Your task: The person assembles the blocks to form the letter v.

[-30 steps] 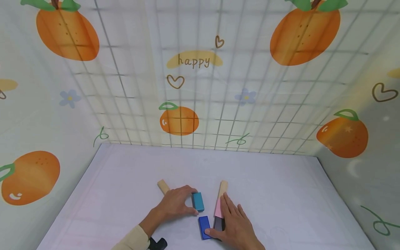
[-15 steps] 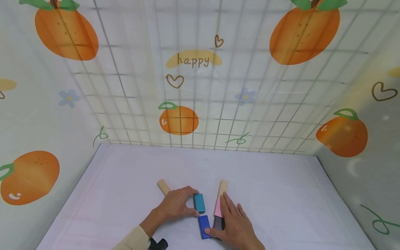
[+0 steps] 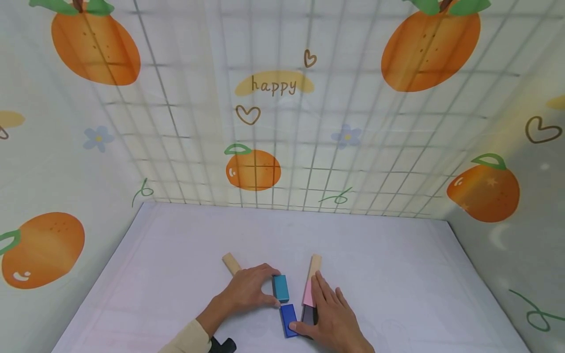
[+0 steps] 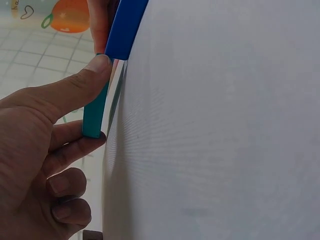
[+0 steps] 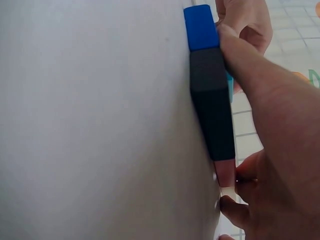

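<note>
My left hand [image 3: 250, 289] pinches a small teal block [image 3: 280, 288] between thumb and fingers; the left wrist view shows the teal block [image 4: 94, 120] held end to end. Just below it lies a blue block [image 3: 288, 321], close to the thumb tip. My right hand [image 3: 333, 316] lies with fingers extended along a row made of a natural wood block, a pink block [image 3: 308, 293] and a black block [image 3: 308, 315]. Its thumb rests on the blue block. In the right wrist view the black block [image 5: 215, 120] stands between the blue block [image 5: 201, 27] and the pink block [image 5: 225, 173].
A natural wood piece [image 3: 231, 263] sticks out beyond the left hand, partly hidden by it. The row's wood block [image 3: 315, 264] points toward the back. Near the left sleeve sits a black object [image 3: 223, 344]. A patterned cloth wall [image 3: 291, 147] encloses the white table [image 3: 388, 274].
The teal block has shifted slightly nearer the blue block, narrowing the gap between them. My right hand has stayed in place.
</note>
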A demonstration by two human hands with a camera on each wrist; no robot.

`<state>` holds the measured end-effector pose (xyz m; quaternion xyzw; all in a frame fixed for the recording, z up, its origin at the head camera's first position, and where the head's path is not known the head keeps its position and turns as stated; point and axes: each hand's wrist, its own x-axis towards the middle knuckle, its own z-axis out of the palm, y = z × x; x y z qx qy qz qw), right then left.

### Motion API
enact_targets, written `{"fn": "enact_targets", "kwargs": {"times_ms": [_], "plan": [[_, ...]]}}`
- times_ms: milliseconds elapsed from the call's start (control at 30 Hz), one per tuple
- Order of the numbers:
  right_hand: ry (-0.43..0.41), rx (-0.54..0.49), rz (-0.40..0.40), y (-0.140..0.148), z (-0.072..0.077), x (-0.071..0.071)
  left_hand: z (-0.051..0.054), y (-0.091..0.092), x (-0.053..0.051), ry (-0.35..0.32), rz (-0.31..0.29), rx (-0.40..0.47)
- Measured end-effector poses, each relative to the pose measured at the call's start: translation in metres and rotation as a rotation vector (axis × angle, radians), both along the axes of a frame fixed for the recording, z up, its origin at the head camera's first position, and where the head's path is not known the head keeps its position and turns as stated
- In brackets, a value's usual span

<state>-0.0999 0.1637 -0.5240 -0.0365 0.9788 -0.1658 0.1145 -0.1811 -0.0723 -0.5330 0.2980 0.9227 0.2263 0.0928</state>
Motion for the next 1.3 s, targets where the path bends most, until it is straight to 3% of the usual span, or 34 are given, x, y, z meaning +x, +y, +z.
{"fn": "enact_targets", "kwargs": {"times_ms": [400,1300], "plan": [[-0.035,0.007,-0.004,0.0001,0.0020,-0.0024,0.0021,0.0005,0.0029,-0.017,-0.025,0.019],[-0.008,0.013,-0.002,0.0006,0.0005,-0.0017,-0.0005,0.0041,0.0006,0.044,-0.052,-0.022]]}}
